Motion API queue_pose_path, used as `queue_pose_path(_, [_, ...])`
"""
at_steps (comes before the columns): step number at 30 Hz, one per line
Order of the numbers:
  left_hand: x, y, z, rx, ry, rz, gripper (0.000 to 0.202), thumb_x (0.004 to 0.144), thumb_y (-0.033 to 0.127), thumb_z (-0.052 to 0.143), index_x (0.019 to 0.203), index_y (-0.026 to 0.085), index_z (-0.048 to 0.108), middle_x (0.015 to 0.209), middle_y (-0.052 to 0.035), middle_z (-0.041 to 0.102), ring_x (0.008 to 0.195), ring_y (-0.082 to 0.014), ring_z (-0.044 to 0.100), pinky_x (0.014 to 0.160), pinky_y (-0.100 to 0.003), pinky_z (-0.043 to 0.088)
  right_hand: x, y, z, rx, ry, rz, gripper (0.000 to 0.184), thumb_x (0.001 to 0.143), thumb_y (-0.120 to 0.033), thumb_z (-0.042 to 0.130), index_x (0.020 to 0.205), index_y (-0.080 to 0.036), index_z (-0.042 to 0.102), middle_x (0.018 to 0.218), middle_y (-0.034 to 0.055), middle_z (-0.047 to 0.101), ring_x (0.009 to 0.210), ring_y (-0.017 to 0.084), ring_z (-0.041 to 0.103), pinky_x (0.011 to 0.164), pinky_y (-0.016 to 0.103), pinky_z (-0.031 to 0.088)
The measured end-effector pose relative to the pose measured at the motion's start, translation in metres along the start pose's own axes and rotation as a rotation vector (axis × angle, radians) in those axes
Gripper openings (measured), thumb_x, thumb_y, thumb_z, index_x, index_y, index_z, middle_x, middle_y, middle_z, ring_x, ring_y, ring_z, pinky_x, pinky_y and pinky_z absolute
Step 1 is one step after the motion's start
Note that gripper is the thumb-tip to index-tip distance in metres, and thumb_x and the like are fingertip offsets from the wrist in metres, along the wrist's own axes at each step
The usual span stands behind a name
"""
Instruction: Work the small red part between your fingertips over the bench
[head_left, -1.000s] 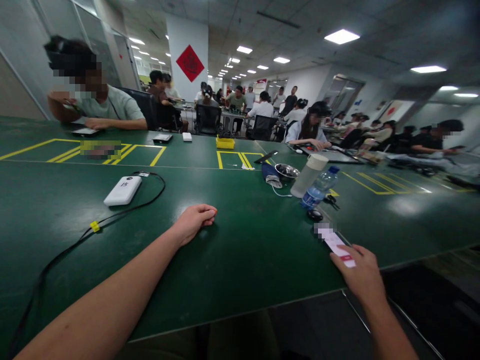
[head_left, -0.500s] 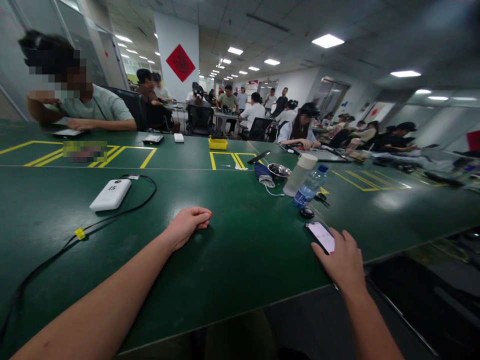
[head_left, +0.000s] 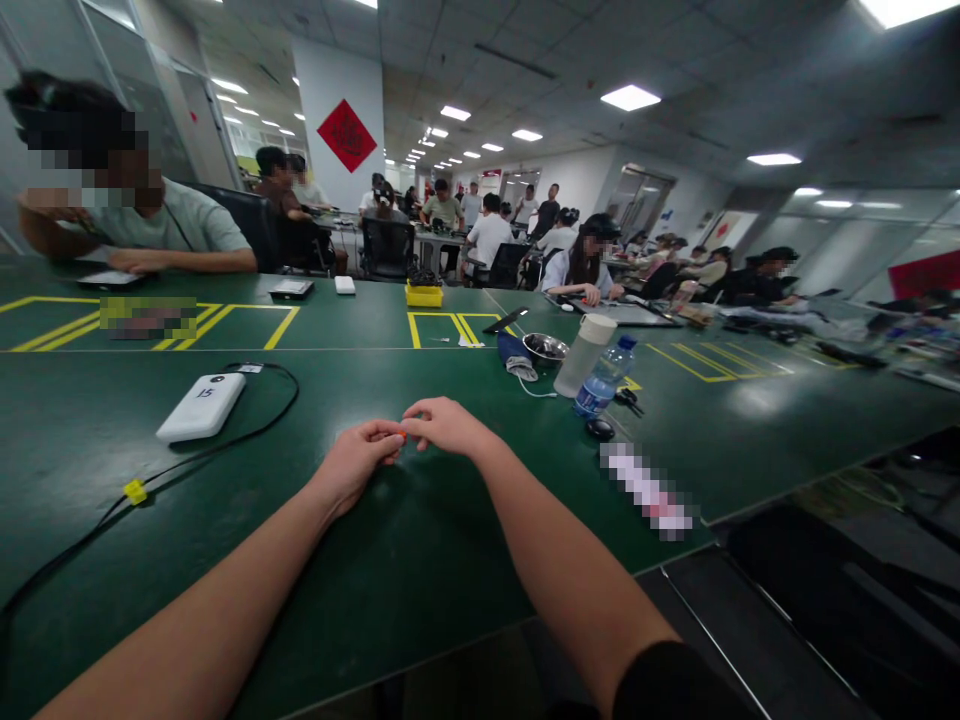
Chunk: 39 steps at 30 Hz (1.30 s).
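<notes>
My left hand [head_left: 358, 458] rests on the green table [head_left: 465, 520] with its fingers curled round a small orange thing [head_left: 403, 437]. My right hand [head_left: 448, 424] meets it fingertip to fingertip, its fingers pinched at that same orange thing. What the thing is I cannot make out. The phone [head_left: 646, 489] lies alone near the table's right edge, well right of both hands.
A white power bank [head_left: 201, 406] with a black cable [head_left: 150, 470] lies to the left. A water bottle [head_left: 604, 378], a cup [head_left: 584, 355], a metal bowl [head_left: 544, 347] and a dark round object [head_left: 600, 429] stand to the right. Other people sit at the far side.
My right hand has left the phone at the table's right edge and moved left to meet my left hand. The view has turned slightly right.
</notes>
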<state>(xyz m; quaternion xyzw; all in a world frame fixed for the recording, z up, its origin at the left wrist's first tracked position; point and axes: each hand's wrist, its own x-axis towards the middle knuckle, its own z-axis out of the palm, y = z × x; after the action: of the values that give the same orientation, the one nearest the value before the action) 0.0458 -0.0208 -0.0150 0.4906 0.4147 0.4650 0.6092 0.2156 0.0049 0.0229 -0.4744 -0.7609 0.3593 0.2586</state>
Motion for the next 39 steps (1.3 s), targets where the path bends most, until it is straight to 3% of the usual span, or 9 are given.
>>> queue_pose_path(4, [0.0,-0.001,-0.001,0.055,0.012,0.009,0.027,0.063,0.032,0.074,0.081,0.015,0.065,0.067,-0.0027,0.064,0.056,-0.0106,0.055,0.052,-0.019,0.04,0.004,0.02,0.031,0.427,0.058,0.049,0.021,0.077,-0.032,0.062,0.087,-0.013,0.064,0.069,0.0029,0.066,0.056,0.011,0.061,0.056,0.022,0.047])
queue_pose_path(8, [0.002,-0.003,-0.004,0.05,-0.007,-0.008,0.023,0.066,0.029,0.073,0.083,0.014,0.066,0.069,-0.004,0.065,0.055,-0.009,0.053,0.051,-0.018,0.041,-0.001,0.031,0.038,0.587,0.106,0.008,0.026,0.071,-0.032,0.068,0.088,-0.012,0.063,0.07,0.0028,0.065,0.056,0.01,0.06,0.06,0.024,0.05])
queue_pose_path(13, [0.004,-0.001,-0.008,-0.101,-0.058,-0.089,0.017,0.072,0.025,0.069,0.083,0.012,0.068,0.078,-0.0082,0.067,0.061,-0.0093,0.058,0.058,-0.018,0.048,-0.001,0.035,0.039,0.583,0.12,-0.055,0.027,0.072,-0.03,0.067,0.094,-0.014,0.064,0.073,0.0028,0.067,0.066,0.014,0.063,0.071,0.03,0.052])
queue_pose_path(18, [0.005,0.001,-0.009,-0.171,-0.133,-0.147,0.019,0.072,0.014,0.068,0.091,0.01,0.068,0.084,-0.0105,0.068,0.067,-0.0103,0.062,0.065,-0.018,0.051,-0.001,0.034,0.045,0.311,0.191,-0.109,0.03,0.078,-0.025,0.06,0.108,-0.021,0.063,0.098,0.0049,0.068,0.083,0.017,0.065,0.082,0.033,0.049])
queue_pose_path(21, [0.006,0.0,-0.009,-0.16,-0.083,-0.161,0.024,0.072,0.01,0.067,0.095,0.011,0.067,0.087,-0.0109,0.068,0.071,-0.0112,0.064,0.068,-0.019,0.053,0.001,0.033,0.048,0.241,0.253,-0.114,0.032,0.079,-0.021,0.057,0.111,-0.023,0.061,0.103,0.0044,0.067,0.088,0.018,0.065,0.086,0.033,0.048])
queue_pose_path(24, [0.007,-0.001,-0.013,-0.117,0.009,-0.15,0.032,0.071,0.01,0.068,0.103,0.012,0.064,0.088,-0.0105,0.068,0.073,-0.0123,0.065,0.07,-0.021,0.054,0.005,0.032,0.05,0.37,0.284,-0.063,0.028,0.079,-0.019,0.058,0.106,-0.019,0.061,0.085,0.0035,0.068,0.074,0.016,0.067,0.073,0.031,0.053])
queue_pose_path(27, [0.009,-0.003,-0.018,-0.085,0.051,-0.123,0.033,0.069,0.011,0.071,0.101,0.011,0.063,0.084,-0.0095,0.068,0.07,-0.0123,0.066,0.067,-0.02,0.054,0.007,0.031,0.05,0.525,0.257,0.011,0.013,0.074,-0.02,0.063,0.086,-0.014,0.063,0.071,0.0029,0.067,0.07,0.017,0.068,0.066,0.029,0.054])
queue_pose_path(32, [0.011,-0.001,-0.021,-0.125,0.086,-0.098,0.026,0.072,0.008,0.067,0.097,0.01,0.063,0.089,-0.0116,0.068,0.077,-0.0145,0.067,0.074,-0.022,0.055,0.005,0.03,0.047,0.763,0.173,0.105,0.009,0.072,-0.014,0.063,0.081,-0.012,0.064,0.079,0.0064,0.069,0.08,0.016,0.068,0.075,0.028,0.054])
queue_pose_path(39, [0.01,-0.001,-0.024,-0.121,0.074,-0.105,0.026,0.071,0.007,0.068,0.096,0.008,0.063,0.089,-0.0135,0.068,0.073,-0.0152,0.068,0.072,-0.024,0.056,0.001,0.029,0.043,0.873,0.132,0.138,0.011,0.069,-0.01,0.066,0.08,-0.01,0.063,0.081,0.0085,0.069,0.074,0.016,0.068,0.072,0.029,0.056])
